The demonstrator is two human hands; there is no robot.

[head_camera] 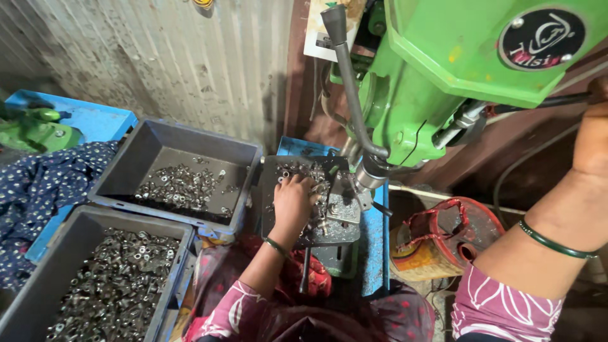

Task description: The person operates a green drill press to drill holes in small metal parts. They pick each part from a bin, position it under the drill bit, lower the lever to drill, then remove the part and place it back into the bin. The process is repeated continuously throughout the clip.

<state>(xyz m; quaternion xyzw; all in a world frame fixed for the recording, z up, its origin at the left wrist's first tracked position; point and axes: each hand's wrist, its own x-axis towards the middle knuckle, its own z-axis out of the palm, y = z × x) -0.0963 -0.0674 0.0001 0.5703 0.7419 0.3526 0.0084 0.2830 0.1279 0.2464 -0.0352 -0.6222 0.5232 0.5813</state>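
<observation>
Looking down, near bin: I see a grey bin point(38, 297) at lower left, heaped with small metal parts point(114, 285), its rim just beside my lap.
Second bin: another grey bin point(158, 136) sits behind it, thinly covered with the same parts, edges nearly touching.
Left hand: my left hand point(292, 201) lies palm down on the dark work plate point(272, 171), fingers curled over loose parts; I cannot tell whether one is pinched.
Room: the plate is crowded; bare strips show only along its left edge.
Clamp block: a metal block point(344, 209) sits just right of my fingers, under the spindle point(367, 174).
Spindle axis: its long axis points down at the block.
Right hand: my right hand point(595, 126) is clenched on the black lever point(557, 100) at upper right.
Drill press: the green head point(468, 57) overhangs the plate.
</observation>
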